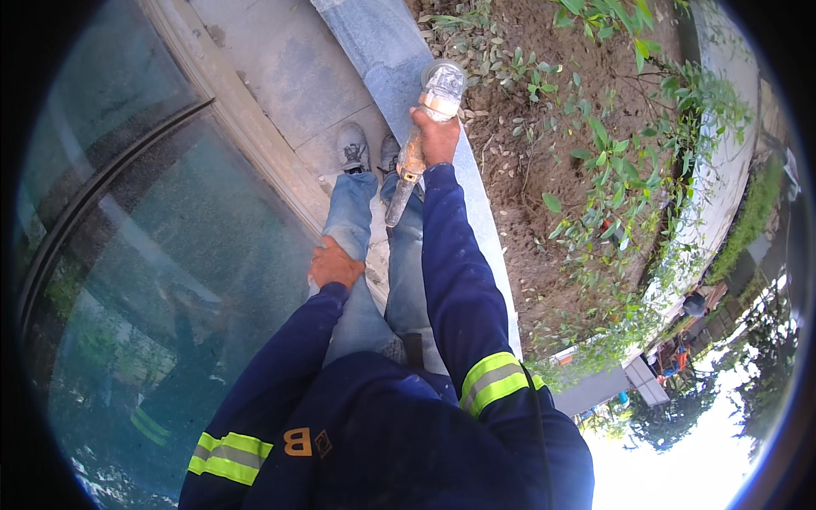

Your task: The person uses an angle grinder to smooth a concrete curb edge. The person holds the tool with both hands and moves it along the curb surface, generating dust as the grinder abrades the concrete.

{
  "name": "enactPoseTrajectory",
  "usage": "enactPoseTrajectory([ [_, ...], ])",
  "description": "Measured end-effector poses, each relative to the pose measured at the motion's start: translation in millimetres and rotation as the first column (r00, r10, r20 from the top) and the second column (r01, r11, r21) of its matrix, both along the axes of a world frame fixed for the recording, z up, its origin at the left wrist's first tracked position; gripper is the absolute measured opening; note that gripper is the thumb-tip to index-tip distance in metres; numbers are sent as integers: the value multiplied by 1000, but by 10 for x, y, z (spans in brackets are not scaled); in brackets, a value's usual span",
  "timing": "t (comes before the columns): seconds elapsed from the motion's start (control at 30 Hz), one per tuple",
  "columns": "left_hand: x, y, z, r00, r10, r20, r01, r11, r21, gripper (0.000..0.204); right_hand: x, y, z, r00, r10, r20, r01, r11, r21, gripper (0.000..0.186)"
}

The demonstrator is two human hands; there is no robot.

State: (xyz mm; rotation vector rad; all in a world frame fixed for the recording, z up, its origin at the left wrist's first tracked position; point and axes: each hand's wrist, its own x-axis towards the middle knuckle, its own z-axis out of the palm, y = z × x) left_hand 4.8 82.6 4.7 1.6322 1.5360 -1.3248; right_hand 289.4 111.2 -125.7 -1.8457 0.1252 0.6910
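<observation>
The right grip (437,136) is closed around the grinder (413,158), whose head lies over the right edge of the stone ledge (374,51); whether they touch, I cannot tell. The grinder's tail points near, toward the legs. The left grip (337,263) rests on the left leg (348,219); how firmly it holds, I cannot tell. Glass (187,238) stands left, planted soil (535,195) right.

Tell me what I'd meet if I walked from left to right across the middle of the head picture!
Big glass, left fingers on a leg, power tool in the right fingers, brown dirt, pale curved wall.
</observation>
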Motion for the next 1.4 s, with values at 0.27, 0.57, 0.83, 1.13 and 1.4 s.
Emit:
enactPoseTrajectory([
  [0.27,-53,-19,-41,999,-28,21,27,999,26,87,-315,-205,165,998,39,-51,-46,988,-147,53],
  [0.57,-63,-52,-42,999,-26,39,25,999,41,83,61,-16,50,999,31,-23,-32,997,-72,60],
  [0.83,-122,-73,-100,999,-40,18,39,998,58,87,-235,127,197,995,64,-73,-72,992,-103,52],
  [1.13,-55,-1,-21,999,-10,40,9,1000,23,88,-67,3,106,1000,-1,-14,0,998,-68,50],
  [1.4,-44,65,-21,998,-67,16,67,998,8,93,-147,255,-36,992,121,-34,-125,977,-174,71],
])
